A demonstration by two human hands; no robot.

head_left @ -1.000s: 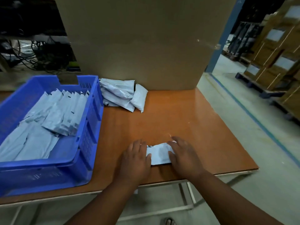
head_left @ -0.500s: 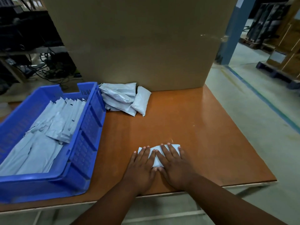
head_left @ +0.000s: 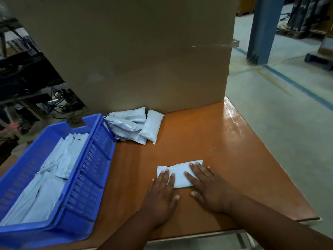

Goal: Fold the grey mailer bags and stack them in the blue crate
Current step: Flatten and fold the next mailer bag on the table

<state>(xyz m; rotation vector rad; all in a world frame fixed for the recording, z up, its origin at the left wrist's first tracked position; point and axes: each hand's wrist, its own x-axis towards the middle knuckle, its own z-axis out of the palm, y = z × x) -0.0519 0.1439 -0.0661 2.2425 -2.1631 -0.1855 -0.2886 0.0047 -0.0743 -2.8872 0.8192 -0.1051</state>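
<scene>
- My left hand (head_left: 160, 197) lay flat on the folded mailer bag (head_left: 179, 175), fingers straight and spread, pressing its left end to the table (head_left: 225, 141).
- My right hand (head_left: 207, 188) was flat too, fingers straight on the right end of the same bag. Neither hand gripped anything.
- The bag lay between and under my fingertips, near the front edge of the table.
- The blue crate (head_left: 86, 168) stood to the left of my left hand, with flat grey bags already inside it. A small pile of other mailer bags (head_left: 137, 126) was far ahead of both hands, against a big cardboard box (head_left: 135, 51).
- I judged the fold was being pressed flat, and the move to the crate was not yet done.
- Risk: the plastic looked slippery and springy, so the fold could open again when I lifted my palms.
- Risk: a one-hand pick could let the bag unfold in the air, and it would land crooked on the stack.
</scene>
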